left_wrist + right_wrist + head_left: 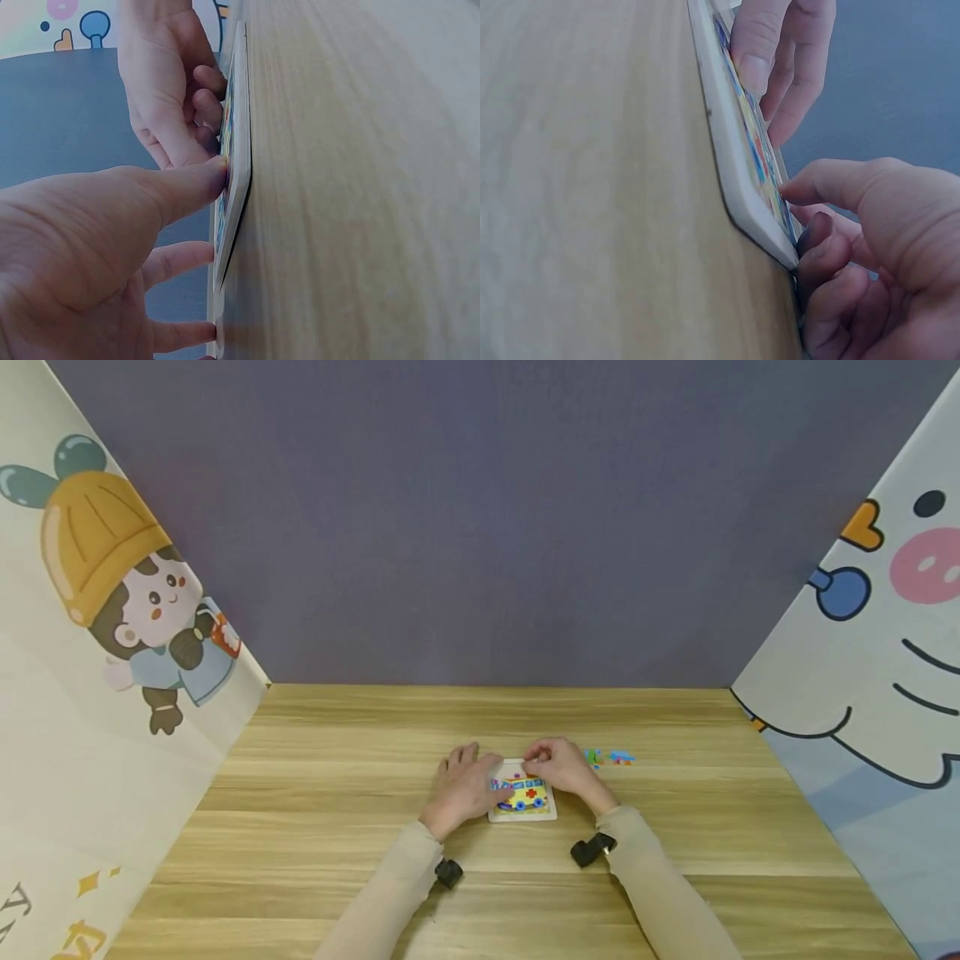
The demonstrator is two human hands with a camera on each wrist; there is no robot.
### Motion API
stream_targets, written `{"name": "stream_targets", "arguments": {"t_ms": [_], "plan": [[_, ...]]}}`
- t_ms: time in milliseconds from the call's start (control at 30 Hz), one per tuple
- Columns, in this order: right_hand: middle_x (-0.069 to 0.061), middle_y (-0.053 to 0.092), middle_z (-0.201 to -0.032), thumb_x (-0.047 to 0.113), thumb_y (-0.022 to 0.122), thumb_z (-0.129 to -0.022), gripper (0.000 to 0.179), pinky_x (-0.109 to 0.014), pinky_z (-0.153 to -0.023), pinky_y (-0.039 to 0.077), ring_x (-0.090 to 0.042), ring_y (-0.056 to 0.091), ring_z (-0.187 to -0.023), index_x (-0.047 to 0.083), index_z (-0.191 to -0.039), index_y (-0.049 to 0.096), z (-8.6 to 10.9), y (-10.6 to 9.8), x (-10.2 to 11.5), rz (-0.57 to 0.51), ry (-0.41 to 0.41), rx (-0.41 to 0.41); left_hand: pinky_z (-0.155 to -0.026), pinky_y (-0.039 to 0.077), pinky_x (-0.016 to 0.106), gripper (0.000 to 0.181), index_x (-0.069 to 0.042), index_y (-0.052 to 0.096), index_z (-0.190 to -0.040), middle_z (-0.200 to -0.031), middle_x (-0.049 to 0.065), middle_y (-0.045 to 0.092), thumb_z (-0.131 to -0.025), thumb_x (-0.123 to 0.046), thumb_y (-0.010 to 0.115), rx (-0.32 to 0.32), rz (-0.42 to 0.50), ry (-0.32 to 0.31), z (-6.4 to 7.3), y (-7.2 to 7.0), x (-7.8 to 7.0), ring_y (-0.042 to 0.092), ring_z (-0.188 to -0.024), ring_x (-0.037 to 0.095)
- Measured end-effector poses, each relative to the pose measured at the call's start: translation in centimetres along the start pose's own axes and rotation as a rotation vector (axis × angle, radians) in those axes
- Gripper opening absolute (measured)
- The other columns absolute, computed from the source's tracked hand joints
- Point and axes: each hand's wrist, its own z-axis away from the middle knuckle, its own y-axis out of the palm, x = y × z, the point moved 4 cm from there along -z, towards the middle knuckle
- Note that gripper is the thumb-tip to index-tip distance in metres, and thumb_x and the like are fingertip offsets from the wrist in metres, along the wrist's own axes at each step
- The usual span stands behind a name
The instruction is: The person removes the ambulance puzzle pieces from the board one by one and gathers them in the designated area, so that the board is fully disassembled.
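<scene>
A small jigsaw puzzle (522, 800) in a pale tray lies flat on the table, its picture a yellow vehicle with a red cross. At its left side is my left hand (468, 783), fingers spread, with the thumb pressing on the picture. The other left fingertips reach past the tray to the table, as the left wrist view shows. My right hand (564, 766) is at the tray's upper right corner. Its thumb (817, 182) touches the puzzle surface and its other fingers are curled by the edge. Whether a piece is between them is hidden.
Several loose, colourful puzzle pieces (621, 757) lie on the wooden table (337, 760) just right of my right hand. A dark panel (480, 527) stands behind the table, and printed cartoon panels flank it. A black wrist camera (592, 849) sits at my right sleeve.
</scene>
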Motion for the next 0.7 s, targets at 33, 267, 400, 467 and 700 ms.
{"name": "stream_targets", "arguments": {"t_ms": [33,267,400,467,700], "plan": [[0.000,0.063,-0.072,0.023,0.077,-0.094,0.013,-0.027,-0.059,0.042,-0.015,0.053,-0.062,0.015,-0.105,0.079,0.00,-0.01,-0.01,-0.002,0.001,0.001,-0.125,0.026,0.072,0.062,-0.021,0.063,-0.148,-0.167,0.025,0.039,-0.096,-0.051,0.076,0.000,0.003,0.000,0.02,0.00,0.01,0.031,-0.155,0.051],[-0.001,0.064,-0.073,0.026,0.079,-0.094,0.017,-0.028,-0.058,0.044,-0.015,0.053,-0.060,0.014,-0.107,0.079,0.07,-0.06,0.17,-0.012,0.020,-0.006,-0.124,0.026,0.074,0.062,-0.019,0.064,-0.147,-0.166,0.026,0.039,-0.095,-0.050,0.077,-0.001,0.025,0.007,0.15,0.06,0.05,0.031,-0.155,0.051],[-0.001,0.062,-0.072,0.029,0.081,-0.095,0.019,-0.028,-0.056,0.043,-0.015,0.051,-0.058,0.014,-0.106,0.079,0.06,-0.13,0.26,-0.006,0.021,-0.017,-0.124,0.026,0.074,0.061,-0.019,0.064,-0.147,-0.167,0.026,0.039,-0.095,-0.050,0.077,-0.004,0.027,0.008,0.15,-0.03,0.00,0.031,-0.155,0.052],[-0.001,0.061,-0.071,0.028,0.080,-0.094,0.017,-0.028,-0.056,0.042,-0.016,0.050,-0.057,0.014,-0.105,0.079,0.02,-0.17,0.23,-0.001,0.018,-0.021,-0.125,0.026,0.073,0.061,-0.020,0.064,-0.147,-0.167,0.025,0.038,-0.096,-0.049,0.077,-0.006,0.026,0.007,0.15,-0.11,-0.03,0.030,-0.155,0.051],[0.000,0.063,-0.070,0.024,0.078,-0.095,0.015,-0.028,-0.056,0.043,-0.014,0.053,-0.058,0.015,-0.107,0.079,-0.11,-0.04,0.09,-0.005,0.012,-0.007,-0.126,0.025,0.072,0.061,-0.018,0.063,-0.148,-0.168,0.025,0.038,-0.096,-0.048,0.077,0.004,0.035,0.003,0.20,-0.17,-0.01,0.030,-0.156,0.050]]}}
